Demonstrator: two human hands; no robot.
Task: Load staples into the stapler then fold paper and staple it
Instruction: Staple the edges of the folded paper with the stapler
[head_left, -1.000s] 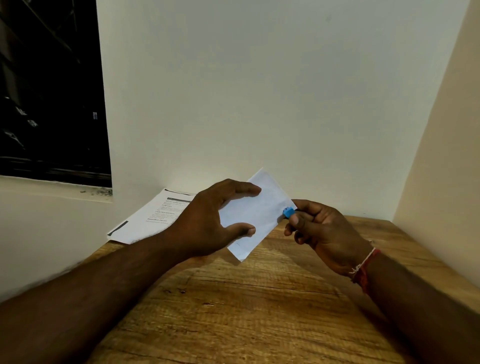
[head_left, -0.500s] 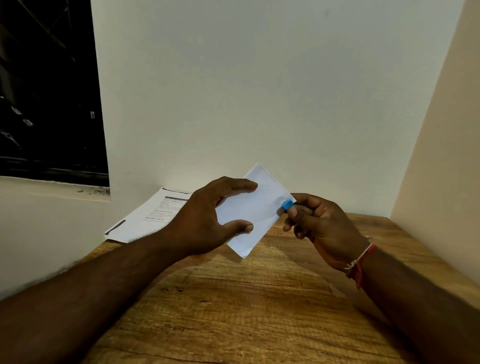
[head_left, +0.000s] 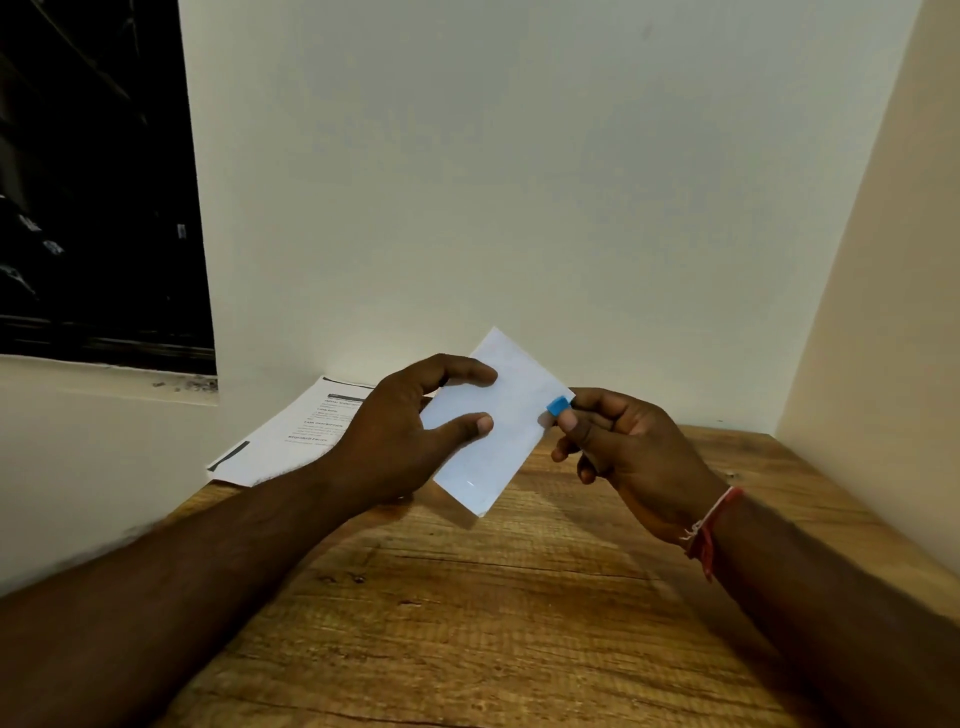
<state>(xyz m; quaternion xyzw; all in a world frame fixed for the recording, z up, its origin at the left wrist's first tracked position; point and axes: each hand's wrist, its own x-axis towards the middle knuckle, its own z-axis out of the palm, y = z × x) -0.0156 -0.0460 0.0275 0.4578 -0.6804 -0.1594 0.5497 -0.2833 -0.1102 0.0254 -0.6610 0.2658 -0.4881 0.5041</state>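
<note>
Plain cream walls meeting in a corner, dark window opening at the left, wood-grain worktop (head_left: 467, 613) below, matt, with long streaks running across it.

Left hand (head_left: 410, 431) raised above the worktop's far left part, closed on the folded paper (head_left: 498, 441): thumb pressed flat on the near face, fingers curled over the top edge and behind. Probably held this way to keep the layers together and the sheet stiff, with its right edge offered to the other hand. Paper white, thin, smooth, an oblong tilted on the diagonal, one corner pointing up toward the wall, the lower corner hanging free above the wood, not touching it. A small pale glint near that lower end; possibly a staple, too small to tell.

Right hand (head_left: 623, 447) just beside the paper's right edge, closed around the stapler (head_left: 558, 405), of which only a small blue end shows past the thumb and forefinger; rest of the body hidden in the fist. Blue tip lying against the paper's edge, apparently set there to bite that margin. Whether the paper sits inside the mouth: cannot tell. Red and white thread band (head_left: 709, 525) on that wrist.

Printed sheets (head_left: 291, 436) lying flat at the worktop's far left corner, against the wall, partly overhanging the left edge, white with black headings and small text.

Stapling judged in hand or close to it.
</note>
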